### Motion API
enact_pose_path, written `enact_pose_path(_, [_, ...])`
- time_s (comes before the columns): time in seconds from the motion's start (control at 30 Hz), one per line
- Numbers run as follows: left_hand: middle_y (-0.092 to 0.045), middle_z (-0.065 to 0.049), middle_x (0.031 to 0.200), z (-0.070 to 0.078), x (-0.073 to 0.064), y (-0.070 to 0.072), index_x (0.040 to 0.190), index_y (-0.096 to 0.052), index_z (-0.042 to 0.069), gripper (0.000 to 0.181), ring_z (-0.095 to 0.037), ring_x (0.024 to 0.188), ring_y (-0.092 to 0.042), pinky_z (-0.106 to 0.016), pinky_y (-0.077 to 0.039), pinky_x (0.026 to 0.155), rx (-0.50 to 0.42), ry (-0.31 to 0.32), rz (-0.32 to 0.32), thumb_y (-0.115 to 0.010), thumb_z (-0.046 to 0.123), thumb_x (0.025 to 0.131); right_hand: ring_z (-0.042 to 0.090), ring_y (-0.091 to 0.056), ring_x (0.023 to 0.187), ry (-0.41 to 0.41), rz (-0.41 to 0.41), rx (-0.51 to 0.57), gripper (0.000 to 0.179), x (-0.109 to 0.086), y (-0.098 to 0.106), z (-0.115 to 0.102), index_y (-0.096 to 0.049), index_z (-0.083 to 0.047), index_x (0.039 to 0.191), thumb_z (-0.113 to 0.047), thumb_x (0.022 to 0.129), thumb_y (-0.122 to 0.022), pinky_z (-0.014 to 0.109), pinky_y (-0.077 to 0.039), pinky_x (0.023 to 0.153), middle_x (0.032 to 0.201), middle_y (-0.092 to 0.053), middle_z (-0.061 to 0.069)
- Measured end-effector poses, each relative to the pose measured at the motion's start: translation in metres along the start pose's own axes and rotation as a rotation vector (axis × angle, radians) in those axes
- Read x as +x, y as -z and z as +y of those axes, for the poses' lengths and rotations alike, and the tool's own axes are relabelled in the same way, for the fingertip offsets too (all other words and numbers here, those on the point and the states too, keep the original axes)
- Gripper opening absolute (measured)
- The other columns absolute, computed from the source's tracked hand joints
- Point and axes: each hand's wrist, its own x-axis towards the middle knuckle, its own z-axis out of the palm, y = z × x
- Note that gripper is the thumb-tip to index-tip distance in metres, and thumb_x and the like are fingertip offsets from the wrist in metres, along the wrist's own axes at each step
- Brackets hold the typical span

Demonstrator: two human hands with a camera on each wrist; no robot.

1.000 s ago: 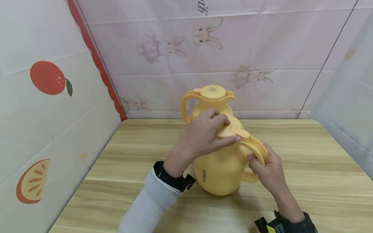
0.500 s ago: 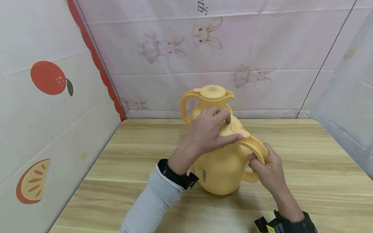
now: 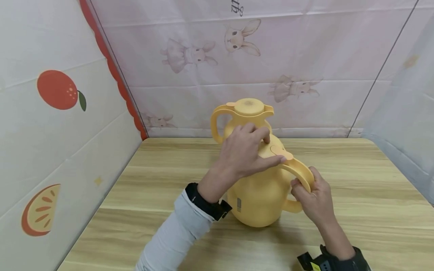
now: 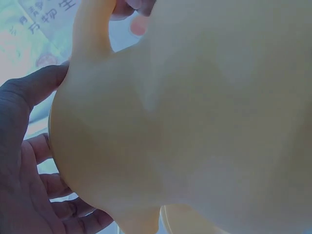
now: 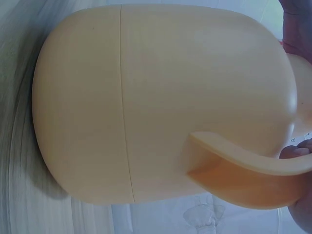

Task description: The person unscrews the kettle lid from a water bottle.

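A yellow thermos jug (image 3: 261,195) with a small barcode near its base stands on the wooden table, its handle pointing right. My right hand (image 3: 315,195) grips the handle (image 3: 300,171), thumb on the inner side. Over the top lies my left hand (image 3: 242,152), its bent fingers and thumb holding the round lid (image 3: 268,148). The thumb reaches the orange lever (image 3: 281,152) at the handle's root. In the left wrist view, fingers (image 4: 56,185) touch the rim of the jug's top. The smooth jug body (image 5: 161,97) fills the right wrist view. My left hand hides part of the lid.
A second yellow thermos jug (image 3: 249,108) stands close behind the first, handle to the left and spout to the right. The wooden table (image 3: 152,226) extends to both sides. Printed cloth walls (image 3: 190,98) enclose the back and sides.
My left hand has shifted slightly right and turned a little over the lid, the sleeve moving with it. My right hand and both jugs stay in place.
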Motion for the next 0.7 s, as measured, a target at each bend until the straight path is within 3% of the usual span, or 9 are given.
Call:
enact_pose_path(0.33, [-0.049,0.003,0.075,0.0006,-0.0032,-0.0038,0.081,-0.058,0.016,0.046,-0.015,0.060,-0.041,-0.024,-0.034,0.048,0.028,-0.020,0.058,-0.069,0.060,0.070,0.013,-0.047,0.047,0.038,-0.024,0.017,0.015,0.0023,0.0013,0.0015,-0.049,0.000,0.081,0.014,0.078,-0.053,0.024,-0.038,0.040,0.060,-0.050,0.003])
enact_pose_path(0.57, [-0.048,0.005,0.075,0.0016,0.0005,-0.0003,0.081,-0.057,0.019,0.051,-0.014,0.061,-0.041,-0.024,-0.035,0.048,0.034,-0.009,-0.020,-0.064,0.068,0.069,0.014,-0.048,0.048,0.026,-0.028,0.035,0.015,0.0029,0.0022,0.0028,-0.049,0.000,0.081,0.014,0.078,-0.053,0.024,-0.039,0.040,0.061,-0.050,0.003])
enact_pose_path(0.7, [-0.046,0.004,0.072,0.0017,0.0035,0.0002,0.077,-0.054,0.018,0.051,-0.014,0.059,-0.041,-0.024,-0.034,0.047,0.031,-0.001,-0.021,-0.065,0.067,0.069,0.013,-0.048,0.049,0.034,-0.025,0.045,0.014,0.0035,0.0011,0.0042,-0.049,0.001,0.081,0.014,0.078,-0.052,0.024,-0.040,0.041,0.061,-0.050,0.003])
